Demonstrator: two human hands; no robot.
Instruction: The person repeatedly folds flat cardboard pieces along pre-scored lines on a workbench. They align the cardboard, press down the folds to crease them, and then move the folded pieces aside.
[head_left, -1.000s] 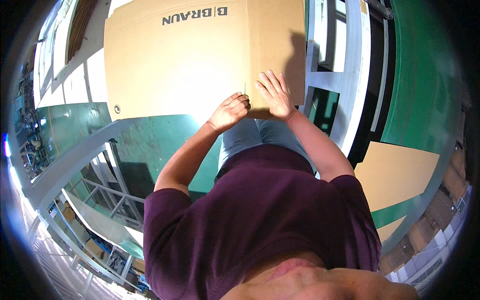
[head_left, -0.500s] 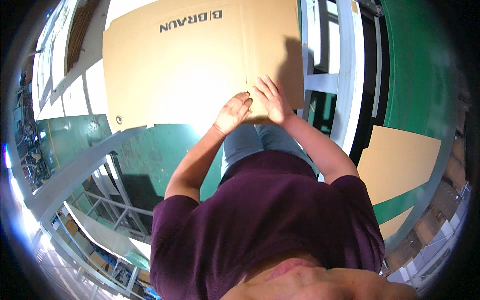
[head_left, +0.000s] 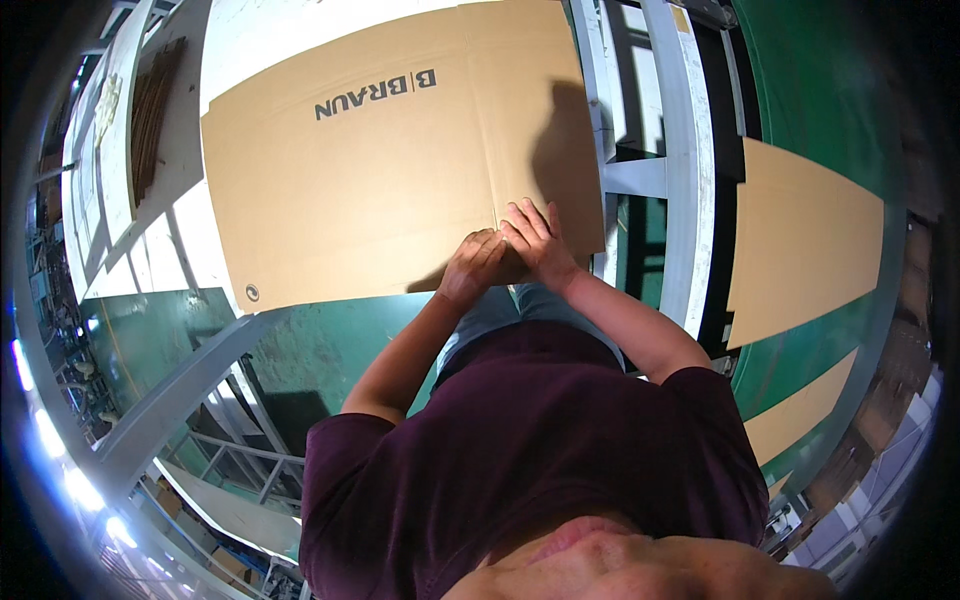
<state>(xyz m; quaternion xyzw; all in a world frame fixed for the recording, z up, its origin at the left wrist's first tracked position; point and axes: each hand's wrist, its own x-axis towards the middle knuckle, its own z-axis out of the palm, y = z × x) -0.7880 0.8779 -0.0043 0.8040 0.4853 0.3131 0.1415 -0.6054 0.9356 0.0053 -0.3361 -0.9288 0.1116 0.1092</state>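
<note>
A large flat brown cardboard sheet (head_left: pixel 340 200) with dark print lies in front of me. A crease line runs across its right part, ending in a slit at the near edge. My left hand (head_left: pixel 473 266) rests on that edge by the slit, its fingers bent and pressed together; whatever is under the fingertips is hidden. Just right of it, my right hand (head_left: pixel 538 244) lies on the sheet with its fingers stretched out and slightly apart. The two hands nearly touch.
A white tabletop (head_left: pixel 270 40) shows beyond the sheet. Grey metal rails (head_left: pixel 688 180) run along the right. Past them, another cardboard sheet (head_left: pixel 805 245) lies on a green surface (head_left: pixel 820 90). Brown stacked sheets (head_left: pixel 157 130) stand at far left.
The large sheet and both my hands appear lower in view, and the bright glare on it has dimmed. The cardboard on the right has shifted farther away. My hands stay by the slit.
</note>
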